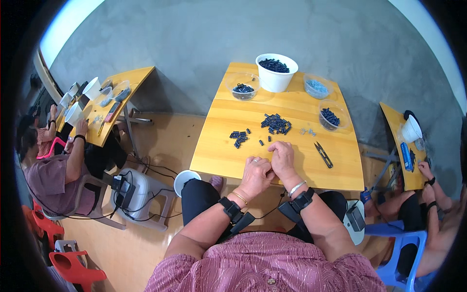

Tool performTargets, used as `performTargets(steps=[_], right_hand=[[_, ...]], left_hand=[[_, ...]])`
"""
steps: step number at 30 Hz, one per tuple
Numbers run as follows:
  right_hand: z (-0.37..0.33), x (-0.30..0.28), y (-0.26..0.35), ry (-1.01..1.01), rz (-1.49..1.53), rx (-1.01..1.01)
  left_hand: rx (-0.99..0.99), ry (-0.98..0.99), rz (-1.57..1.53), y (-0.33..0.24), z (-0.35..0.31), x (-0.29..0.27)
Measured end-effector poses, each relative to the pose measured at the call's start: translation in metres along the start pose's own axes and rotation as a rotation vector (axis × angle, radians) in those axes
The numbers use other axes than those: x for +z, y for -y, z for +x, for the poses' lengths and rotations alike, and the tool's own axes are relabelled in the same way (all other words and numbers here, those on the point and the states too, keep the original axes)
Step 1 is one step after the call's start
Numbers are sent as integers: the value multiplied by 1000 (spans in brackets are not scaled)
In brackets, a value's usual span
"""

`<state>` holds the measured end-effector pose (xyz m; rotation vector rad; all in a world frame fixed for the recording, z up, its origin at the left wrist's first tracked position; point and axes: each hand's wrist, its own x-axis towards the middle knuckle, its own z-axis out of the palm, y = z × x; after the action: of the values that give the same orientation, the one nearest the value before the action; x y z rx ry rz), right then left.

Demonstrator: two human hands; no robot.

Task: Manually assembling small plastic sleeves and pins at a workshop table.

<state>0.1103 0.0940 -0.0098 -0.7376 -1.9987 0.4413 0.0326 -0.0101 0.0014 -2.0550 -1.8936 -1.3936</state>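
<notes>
My left hand (258, 173) and my right hand (283, 158) meet over the front edge of the yellow wooden table (219, 163). Both have curled fingers pressed together; whatever lies between them is hidden or too small to name. Just beyond them lie a few loose dark, short tube-shaped pieces (261, 142). Farther back is a larger pile of the same dark pieces (276, 124), with a smaller group (238, 138) to its left. Some tiny clear pieces (308, 132) are scattered right of the pile. Black thread snips (323, 155) rest to the right of my right hand.
A white bucket (276, 80) of dark pieces stands at the back. Clear plastic bowls hold dark pieces (242, 90), pale blue bits (317, 87) and more dark pieces (331, 117). A white bin (185, 180) sits by my left knee. Other people work at side tables left and right.
</notes>
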Motion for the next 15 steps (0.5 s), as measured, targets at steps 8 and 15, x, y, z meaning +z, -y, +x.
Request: performTargets(steps=[8, 15], right_hand=[[0, -2, -4, 19, -13, 3], [0, -3, -4, -5, -28, 12]], left_hand=[[-11, -22, 30, -1, 0, 5], [-74, -30, 52, -9, 0, 4]])
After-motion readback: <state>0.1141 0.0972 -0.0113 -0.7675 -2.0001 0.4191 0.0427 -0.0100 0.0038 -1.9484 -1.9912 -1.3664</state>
